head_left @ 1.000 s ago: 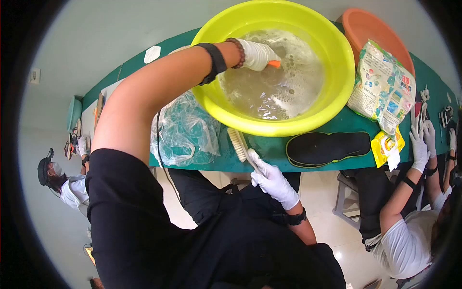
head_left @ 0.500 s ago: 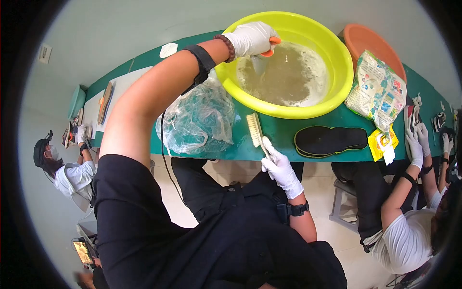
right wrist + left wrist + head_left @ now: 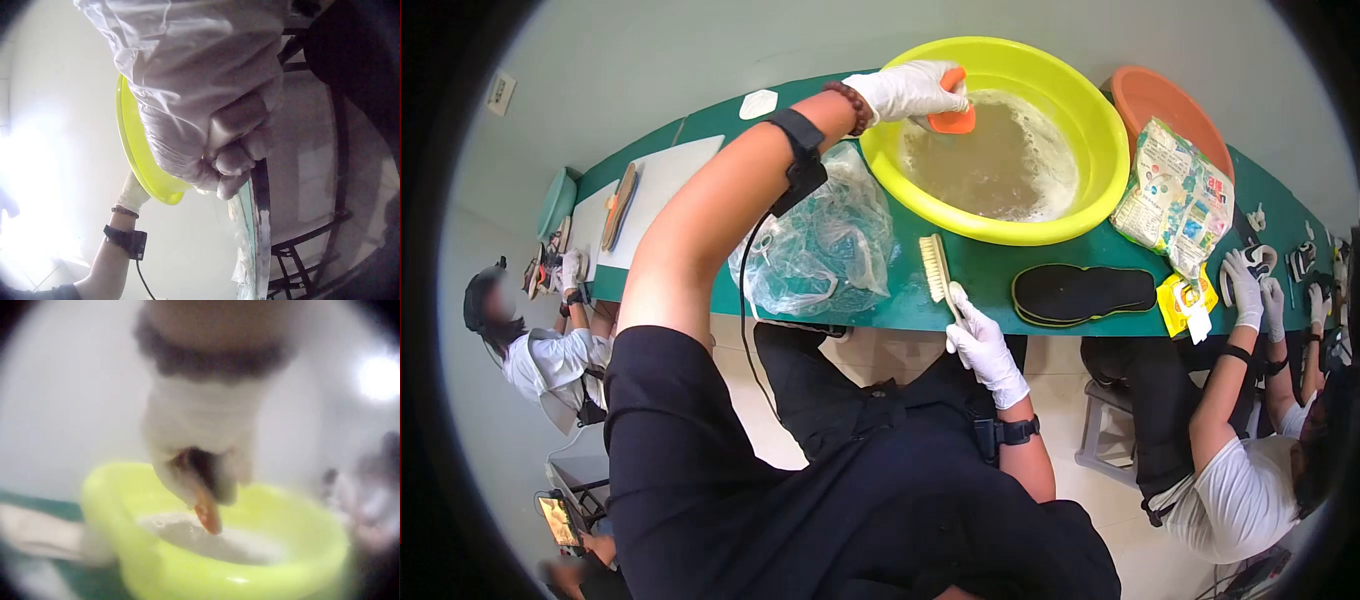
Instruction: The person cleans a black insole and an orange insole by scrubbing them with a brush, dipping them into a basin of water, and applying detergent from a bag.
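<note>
Over the left rim of the yellow basin [image 3: 1000, 232], my gloved left hand [image 3: 910, 92] grips an orange tool [image 3: 952, 122]; its exact form is unclear. In the left wrist view the tool's orange end [image 3: 209, 515] shows below the hand [image 3: 200, 425], above murky, foamy water. My gloved right hand [image 3: 988, 358] holds a pale-bristled brush [image 3: 935, 268] by its handle at the table's front edge, bristles facing left. The right wrist view shows the fingers of that hand [image 3: 200, 112] curled round the handle [image 3: 237, 122]. A black sole-shaped piece [image 3: 1085, 292] lies right of the brush.
Clear plastic bags [image 3: 815, 245] lie left of the brush. An orange basin [image 3: 1170, 100], a printed bag [image 3: 1175, 190] and a yellow packet [image 3: 1185, 302] are at the right. A cable hangs from my left wrist. Other people sit on both sides.
My left hand has risen from the water to the basin's left rim with the orange tool, which has turned in its grip. The right hand keeps hold of the brush.
</note>
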### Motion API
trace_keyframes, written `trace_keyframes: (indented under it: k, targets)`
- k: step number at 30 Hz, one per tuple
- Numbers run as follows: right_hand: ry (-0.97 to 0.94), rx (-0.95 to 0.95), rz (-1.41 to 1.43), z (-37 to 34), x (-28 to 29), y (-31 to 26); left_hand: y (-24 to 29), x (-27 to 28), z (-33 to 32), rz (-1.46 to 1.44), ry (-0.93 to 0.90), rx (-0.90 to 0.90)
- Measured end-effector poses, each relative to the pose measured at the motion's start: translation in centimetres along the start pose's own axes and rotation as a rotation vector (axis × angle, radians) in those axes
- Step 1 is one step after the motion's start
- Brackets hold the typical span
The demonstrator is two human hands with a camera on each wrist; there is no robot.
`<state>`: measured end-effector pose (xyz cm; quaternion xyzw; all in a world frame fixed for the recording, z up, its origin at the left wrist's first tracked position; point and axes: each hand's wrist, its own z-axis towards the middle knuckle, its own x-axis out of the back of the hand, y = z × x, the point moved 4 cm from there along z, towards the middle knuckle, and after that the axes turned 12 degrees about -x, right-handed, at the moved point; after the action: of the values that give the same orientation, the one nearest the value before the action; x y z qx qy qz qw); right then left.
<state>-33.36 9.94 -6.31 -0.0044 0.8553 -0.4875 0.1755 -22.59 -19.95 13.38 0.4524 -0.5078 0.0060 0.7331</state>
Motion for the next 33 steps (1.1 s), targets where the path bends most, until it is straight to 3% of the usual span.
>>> trace_keyframes:
  k: [4,8,11,15,18,21,28,33]
  targets:
    - [-0.004,0.017,0.011,0.2,-0.1,0.3,1.9,1.5,-3.5,-0.192,0.068,0.116]
    - [0.0,0.005,0.02,0.3,-0.1,0.4,-0.6,1.9,-4.0,0.098,-0.013,0.067]
    - [0.016,0.015,0.004,0.2,-0.2,0.2,-0.3,2.7,-5.3,0.103,-0.154,0.15]
    - [0.015,0.025,0.042,0.3,-0.3,0.4,1.9,3.2,-5.5,0.434,-0.329,0.112]
    - [0.013,0.027,0.052,0.3,-0.4,0.3,2.0,3.1,-4.9,0.505,-0.395,0.063]
    - [0.013,0.028,0.059,0.2,-0.5,0.3,0.0,2.4,-4.4,0.389,-0.39,0.17]
    - [0.04,0.028,-0.002,0.1,-0.4,0.0,-1.0,1.0,-3.8,0.679,-0.294,0.193]
    - [0.034,0.041,-0.004,0.2,-0.3,0.2,-0.8,2.6,-5.0,0.326,0.089,0.005]
